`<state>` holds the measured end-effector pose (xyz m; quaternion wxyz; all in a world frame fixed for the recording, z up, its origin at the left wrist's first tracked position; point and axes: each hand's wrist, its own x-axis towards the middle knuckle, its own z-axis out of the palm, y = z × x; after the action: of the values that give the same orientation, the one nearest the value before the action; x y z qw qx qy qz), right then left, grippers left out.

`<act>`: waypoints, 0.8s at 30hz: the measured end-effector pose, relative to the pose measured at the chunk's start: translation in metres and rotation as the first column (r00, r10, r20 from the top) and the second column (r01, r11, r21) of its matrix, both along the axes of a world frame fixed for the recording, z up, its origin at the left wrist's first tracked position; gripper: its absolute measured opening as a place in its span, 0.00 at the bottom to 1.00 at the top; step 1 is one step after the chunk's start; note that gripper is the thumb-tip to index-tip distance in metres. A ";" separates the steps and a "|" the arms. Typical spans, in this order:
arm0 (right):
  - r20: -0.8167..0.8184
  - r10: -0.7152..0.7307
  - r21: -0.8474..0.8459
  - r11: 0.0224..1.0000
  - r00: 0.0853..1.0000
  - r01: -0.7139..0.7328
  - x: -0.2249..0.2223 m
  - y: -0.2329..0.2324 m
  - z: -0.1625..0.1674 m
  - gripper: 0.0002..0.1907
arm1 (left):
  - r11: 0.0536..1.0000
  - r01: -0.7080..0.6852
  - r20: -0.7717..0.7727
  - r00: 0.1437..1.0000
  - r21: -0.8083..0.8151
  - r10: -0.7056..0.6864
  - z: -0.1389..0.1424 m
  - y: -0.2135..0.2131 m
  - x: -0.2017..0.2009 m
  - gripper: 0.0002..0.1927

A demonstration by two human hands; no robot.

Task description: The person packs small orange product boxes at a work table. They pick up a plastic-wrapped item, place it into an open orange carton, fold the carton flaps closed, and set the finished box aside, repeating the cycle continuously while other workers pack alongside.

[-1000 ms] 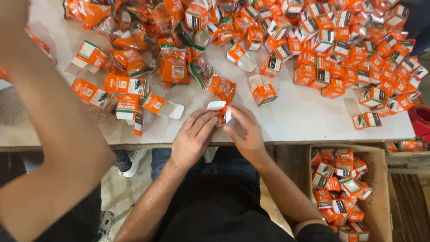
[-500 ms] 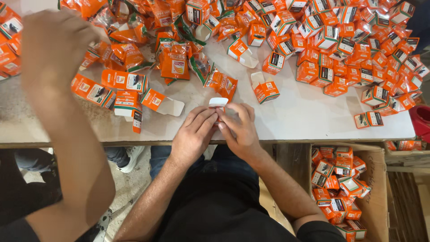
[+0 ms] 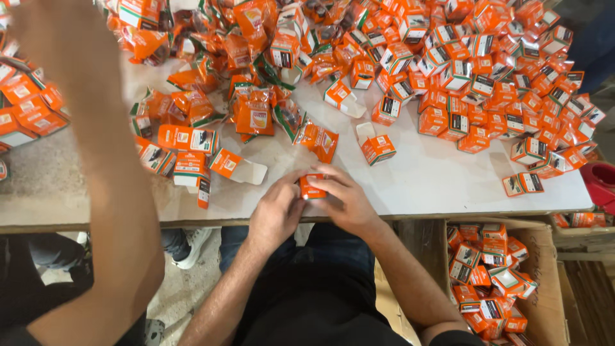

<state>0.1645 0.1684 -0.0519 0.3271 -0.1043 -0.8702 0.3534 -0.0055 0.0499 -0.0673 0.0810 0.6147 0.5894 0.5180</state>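
Nearest to us, we see a cardboard carton [image 3: 506, 282] full of little orange boxes on the right, below the table [image 3: 435, 179]. At the near edge of the table, our left hand [image 3: 277, 211] and right hand [image 3: 343, 200] both pinch one small orange box [image 3: 312, 187], fingers closed tight around it. Our fingers hide most of it. Farther off lies a big pile of orange boxes [image 3: 487, 77]. On the left, another person's arm [image 3: 109, 192] looks blurry and covers some boxes.
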 end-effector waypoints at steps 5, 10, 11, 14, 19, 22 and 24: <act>0.040 -0.106 0.007 0.994 0.994 0.106 -0.003 -0.008 0.005 0.18 | 0.997 0.050 0.110 0.993 -0.058 -0.043 -0.005 0.002 -0.002 0.23; -0.008 -0.083 -0.098 0.992 0.997 0.082 -0.004 -0.008 -0.001 0.13 | 0.999 0.041 0.046 0.998 -0.002 -0.041 0.000 0.000 0.000 0.25; -0.021 -0.068 -0.093 0.993 0.997 0.066 -0.003 -0.007 -0.001 0.13 | 0.999 0.040 0.028 0.999 0.003 -0.040 0.002 -0.001 0.000 0.24; -0.008 -0.015 -0.069 0.998 1.000 0.014 0.002 -0.005 0.000 0.14 | 0.999 0.014 -0.094 0.995 0.029 -0.011 0.006 -0.002 0.002 0.19; 0.026 0.003 -0.084 0.997 1.000 0.000 0.009 0.002 0.001 0.14 | 0.999 0.033 -0.067 0.997 0.020 -0.032 0.006 -0.002 0.001 0.17; 0.026 0.015 -0.128 0.992 1.000 -0.011 0.009 0.004 0.000 0.14 | 0.999 0.038 -0.068 0.997 0.004 -0.038 0.005 -0.002 0.000 0.18; 0.026 0.009 -0.127 0.992 1.000 -0.006 0.008 0.002 0.000 0.15 | 0.999 0.037 -0.081 0.996 0.006 -0.036 0.006 -0.002 0.001 0.18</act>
<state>0.1723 0.1705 -0.0520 0.3069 -0.1263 -0.8507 0.4077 -0.0049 0.0480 -0.0618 0.0641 0.6461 0.5788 0.4934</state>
